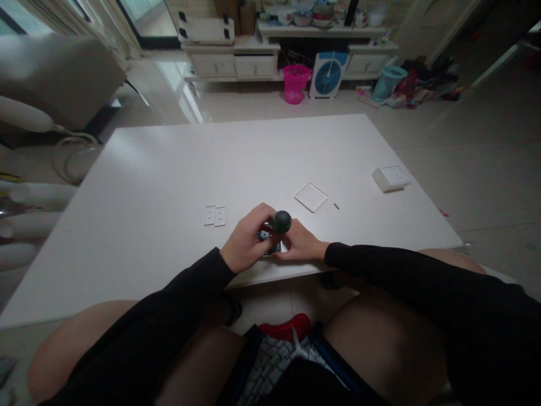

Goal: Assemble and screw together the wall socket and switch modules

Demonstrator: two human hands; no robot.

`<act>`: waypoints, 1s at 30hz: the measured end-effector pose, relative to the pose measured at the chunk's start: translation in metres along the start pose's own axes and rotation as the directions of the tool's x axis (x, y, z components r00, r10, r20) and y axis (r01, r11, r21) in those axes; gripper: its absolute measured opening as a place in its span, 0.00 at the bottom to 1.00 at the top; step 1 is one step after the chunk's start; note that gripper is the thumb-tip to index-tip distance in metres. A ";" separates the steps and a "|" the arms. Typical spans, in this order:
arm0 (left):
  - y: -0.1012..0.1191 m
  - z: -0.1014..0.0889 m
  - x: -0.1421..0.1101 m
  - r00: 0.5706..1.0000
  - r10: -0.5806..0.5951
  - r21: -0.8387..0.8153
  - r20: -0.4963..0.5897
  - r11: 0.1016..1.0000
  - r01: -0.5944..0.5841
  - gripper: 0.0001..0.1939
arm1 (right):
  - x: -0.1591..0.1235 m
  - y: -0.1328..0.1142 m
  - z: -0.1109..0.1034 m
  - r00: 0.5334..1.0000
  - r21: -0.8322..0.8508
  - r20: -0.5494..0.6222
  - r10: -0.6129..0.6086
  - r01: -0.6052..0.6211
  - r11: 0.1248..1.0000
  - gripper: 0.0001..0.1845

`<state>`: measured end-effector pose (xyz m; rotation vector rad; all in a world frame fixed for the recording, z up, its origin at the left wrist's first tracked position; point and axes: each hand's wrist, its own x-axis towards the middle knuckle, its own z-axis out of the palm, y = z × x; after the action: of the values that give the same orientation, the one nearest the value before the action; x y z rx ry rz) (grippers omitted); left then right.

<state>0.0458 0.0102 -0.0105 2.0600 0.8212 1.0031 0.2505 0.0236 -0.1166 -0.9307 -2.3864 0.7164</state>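
A screwdriver with a dark, round-ended handle (282,221) stands nearly upright near the table's front edge, its shaft hidden below. My left hand (249,237) is closed, with its fingers curled against that handle. Underneath, a small socket module (264,234) with grey and metal parts shows between the hands. From the right, my right hand (301,241) closes on the module's side, its fingers partly covered by the handle. Left of the hands lie two small white slotted plates (214,216), side by side. Beyond the right hand rests a square white frame (311,197).
A small dark strip (336,206) lies beside the frame on the white table (169,169). Near the right edge stands a white box-like stack (389,178) with a socket face. Across the floor are a pink basket (296,83) and a blue fan (328,76).
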 end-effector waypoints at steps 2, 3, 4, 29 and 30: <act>0.000 0.000 0.000 1.000 0.014 0.004 -0.010 1.000 -0.014 0.04 | 0.000 0.000 -0.001 1.000 -0.003 -0.007 -0.008 0.008 1.000 0.33; -0.001 0.000 0.001 1.000 0.017 0.006 -0.020 1.000 -0.017 0.05 | 0.000 0.000 -0.001 1.000 -0.002 -0.016 -0.012 0.012 1.000 0.34; -0.001 0.000 0.001 0.999 0.016 0.011 -0.030 1.000 -0.016 0.05 | 0.000 -0.001 -0.001 1.000 0.001 -0.026 -0.014 0.014 1.000 0.34; -0.007 -0.008 -0.003 0.998 -0.063 0.022 -0.014 0.998 0.063 0.15 | -0.002 -0.004 0.000 0.999 -0.012 -0.040 0.009 -0.009 1.000 0.44; -0.006 -0.009 -0.003 0.999 -0.046 0.038 -0.001 0.998 0.046 0.16 | -0.002 -0.004 0.000 0.999 -0.014 -0.044 0.004 -0.005 1.000 0.44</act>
<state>0.0356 0.0141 -0.0117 2.0632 0.8905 0.9697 0.2506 0.0197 -0.1148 -0.9483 -2.3549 0.6751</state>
